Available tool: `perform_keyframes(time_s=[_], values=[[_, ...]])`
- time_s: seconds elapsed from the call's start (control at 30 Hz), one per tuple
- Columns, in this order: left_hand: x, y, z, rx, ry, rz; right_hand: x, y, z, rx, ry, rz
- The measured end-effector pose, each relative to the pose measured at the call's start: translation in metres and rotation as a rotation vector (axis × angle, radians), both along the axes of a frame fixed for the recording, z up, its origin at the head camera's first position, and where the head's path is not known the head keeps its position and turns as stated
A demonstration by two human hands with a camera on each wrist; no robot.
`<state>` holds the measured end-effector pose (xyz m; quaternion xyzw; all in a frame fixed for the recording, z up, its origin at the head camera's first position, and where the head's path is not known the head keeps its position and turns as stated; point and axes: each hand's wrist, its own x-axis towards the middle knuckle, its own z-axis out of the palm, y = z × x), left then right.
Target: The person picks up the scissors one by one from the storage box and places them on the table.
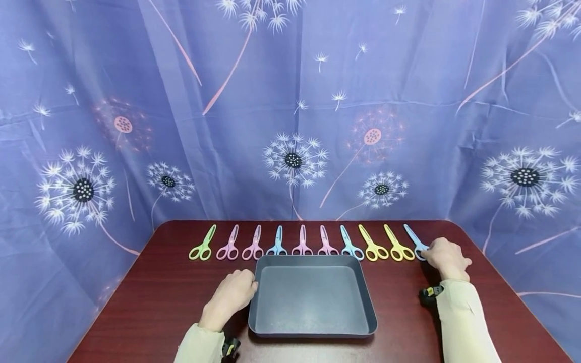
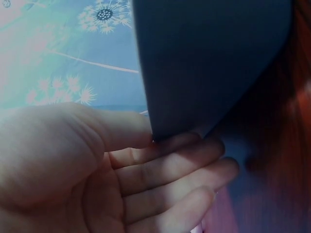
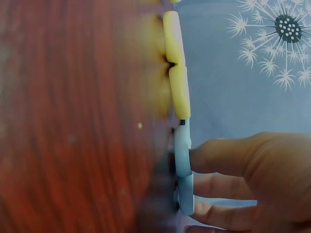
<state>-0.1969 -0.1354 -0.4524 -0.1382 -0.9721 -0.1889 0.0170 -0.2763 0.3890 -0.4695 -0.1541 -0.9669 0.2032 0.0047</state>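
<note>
My left hand (image 1: 233, 291) grips the left rim of a dark grey rectangular tray (image 1: 313, 331). In the left wrist view the thumb lies against the tray's wall (image 2: 209, 58), with the fingers curled at its other side. At the right end of a row of scissors, my right hand (image 1: 447, 256) holds the handle of light blue scissors (image 1: 412, 235). Seen from the right wrist, the thumb meets the blue handle (image 3: 182, 153) and the other fingers reach behind it; their tips are hidden. These scissors lie flat, blade pointing toward the back edge.
Two yellow scissors (image 1: 399, 251) lie just left of the blue ones. Further left come more blue and pink scissors (image 1: 252, 250), then green scissors (image 1: 201, 251) at the end. The tray's back rim borders the middle handles. A patterned curtain (image 1: 227, 166) hangs behind the dark red table (image 1: 159, 302).
</note>
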Motion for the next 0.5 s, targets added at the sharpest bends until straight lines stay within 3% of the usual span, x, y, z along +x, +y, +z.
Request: perform_keyframes(time_s=[0.2,0.5], values=[[0.0,0.001,0.001,-0.018,-0.003,0.003,0.003,-0.004,0.008,0.004,-0.006,-0.006],[0.0,0.003,0.001,-0.01,0.001,0.005,0.012,-0.012,0.028,0.018,0.095,0.035]])
